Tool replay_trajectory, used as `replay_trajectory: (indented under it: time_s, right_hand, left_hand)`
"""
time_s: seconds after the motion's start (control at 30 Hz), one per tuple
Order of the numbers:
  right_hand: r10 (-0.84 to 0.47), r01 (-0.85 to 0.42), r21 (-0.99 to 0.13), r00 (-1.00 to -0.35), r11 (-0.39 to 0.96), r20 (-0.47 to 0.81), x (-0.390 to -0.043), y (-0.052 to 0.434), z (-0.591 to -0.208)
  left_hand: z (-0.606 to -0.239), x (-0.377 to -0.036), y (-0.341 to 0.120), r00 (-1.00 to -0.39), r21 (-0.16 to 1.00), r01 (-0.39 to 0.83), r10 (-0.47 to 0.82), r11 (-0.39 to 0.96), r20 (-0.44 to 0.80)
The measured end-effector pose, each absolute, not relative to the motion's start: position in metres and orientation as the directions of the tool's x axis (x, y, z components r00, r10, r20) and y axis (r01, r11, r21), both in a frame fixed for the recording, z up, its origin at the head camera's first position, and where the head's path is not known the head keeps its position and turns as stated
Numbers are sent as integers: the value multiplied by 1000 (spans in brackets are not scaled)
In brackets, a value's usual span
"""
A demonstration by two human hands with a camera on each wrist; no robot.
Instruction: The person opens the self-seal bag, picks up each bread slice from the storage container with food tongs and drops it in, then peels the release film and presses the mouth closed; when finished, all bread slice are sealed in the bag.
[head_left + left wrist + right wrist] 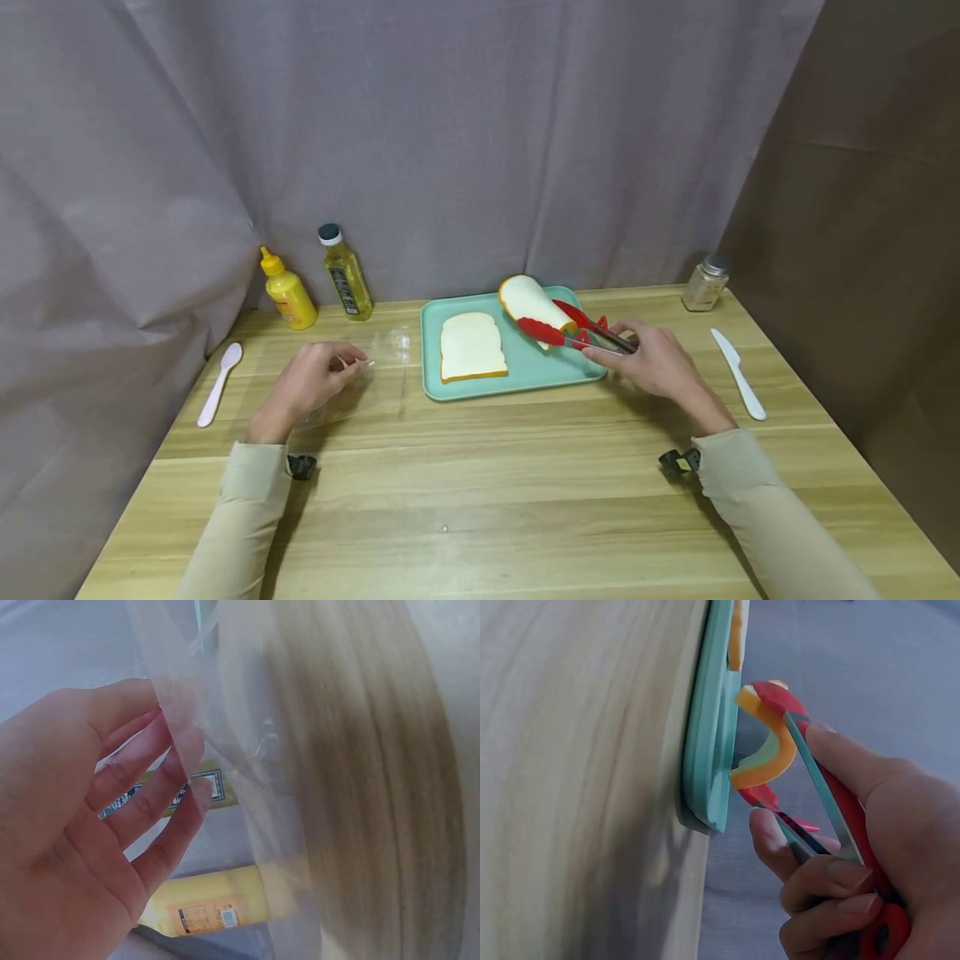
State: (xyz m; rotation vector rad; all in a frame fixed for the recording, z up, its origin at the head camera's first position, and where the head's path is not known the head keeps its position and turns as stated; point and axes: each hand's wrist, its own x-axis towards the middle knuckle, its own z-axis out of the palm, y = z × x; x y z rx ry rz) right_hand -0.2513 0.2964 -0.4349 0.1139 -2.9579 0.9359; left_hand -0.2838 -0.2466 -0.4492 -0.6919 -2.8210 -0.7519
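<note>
My right hand (654,360) grips red-tipped tongs (829,799), whose tips squeeze a bread slice (534,302) at the tray's right side. That slice bends into an arch between the tips, as the right wrist view shows. A second bread slice (472,348) lies flat on the left half of the green tray (525,385). Left of the tray, my left hand (311,379) pinches the edge of a clear plastic bag (247,750) between thumb and fingertips. Much of the bag is hard to make out against the wood.
Behind my left hand stand a yellow squeeze bottle (291,293) and an oil bottle (348,279). A white spoon (220,385) lies at the far left. On the right are a spice jar (706,285) and a white knife (738,375). Grey curtain (420,150) hangs behind the table.
</note>
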Motion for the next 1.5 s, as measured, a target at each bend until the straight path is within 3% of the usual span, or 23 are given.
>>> replay_trajectory:
  time_s: [0.23, 0.73, 1.5]
  right_hand:
    - [-67, -127, -549, -990, 826, 128, -251, 288, -433]
    - [-179, -222, -542, -975, 810, 132, -255, 242, -428]
    - [-420, -437, -359, -898, 825, 129, -261, 173, -402]
  left_hand:
    - [-449, -284, -249, -883, 432, 468, 392, 771, 257]
    - [-447, -284, -250, -881, 425, 469, 378, 774, 283]
    - [-442, -282, -248, -891, 458, 448, 341, 768, 300]
